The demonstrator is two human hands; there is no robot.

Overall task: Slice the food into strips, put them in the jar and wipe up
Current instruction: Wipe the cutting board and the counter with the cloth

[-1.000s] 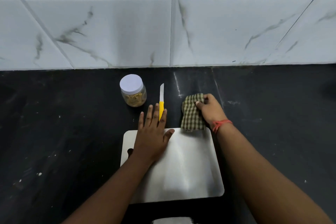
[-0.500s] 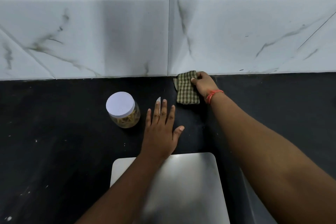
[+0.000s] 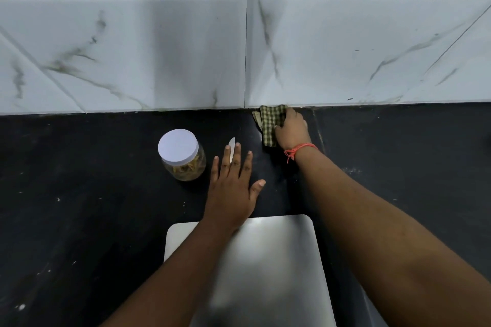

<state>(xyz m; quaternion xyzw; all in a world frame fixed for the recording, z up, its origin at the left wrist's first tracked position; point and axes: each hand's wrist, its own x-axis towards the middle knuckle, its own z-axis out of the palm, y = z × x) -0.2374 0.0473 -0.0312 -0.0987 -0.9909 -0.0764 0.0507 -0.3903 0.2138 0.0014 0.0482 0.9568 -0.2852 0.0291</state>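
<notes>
Since half a second ago: cloth (image 3: pixel 269 125) has travelled the last stretch back and now butts against the foot of the tiled wall (image 3: pixel 345 48); left hand barely shifted.

Right hand (image 3: pixel 292 130): fingers curled over the folded checked cloth, pressing it to the black counter (image 3: pixel 79 220), likely to clear the back strip by the wall.

Left hand (image 3: pixel 232 188): flat, fingers spread and straight, lying over the knife (image 3: pixel 232 150). Only the blade tip shows past the fingertips. Probably pinning the knife out of the cloth's path.

Jar (image 3: pixel 182 155): lidded, strips inside, just left of the left hand. Slicing and filling look done.

Steel board (image 3: pixel 279 260): nearest the body, bare.
</notes>
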